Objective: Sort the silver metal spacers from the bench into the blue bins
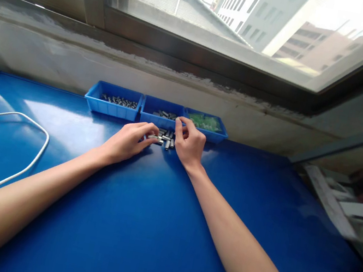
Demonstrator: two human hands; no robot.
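On the blue table a small pile of shiny metal cylinders [167, 143] lies between my two hands. My left hand [131, 139] curls at the pile's left side, thumb and fingers closed around a small metal cylinder [153, 136]. My right hand [190, 143] is raised at the pile's right, in front of the middle and right bins, with thumb and forefinger pinched together. Whatever it holds, if anything, is too small or hidden to make out. Directly behind the pile stands the middle blue bin [156, 120], with more metal cylinders [166, 114] inside.
Left of it, another blue bin [111, 108] holds many small metal parts [120, 101]. The right-hand bin [214, 137] contains greenish, translucent pieces [205, 121]. A white cable [42, 149] loops across the blue table [121, 238] at left. Behind the bins are a wall and window.
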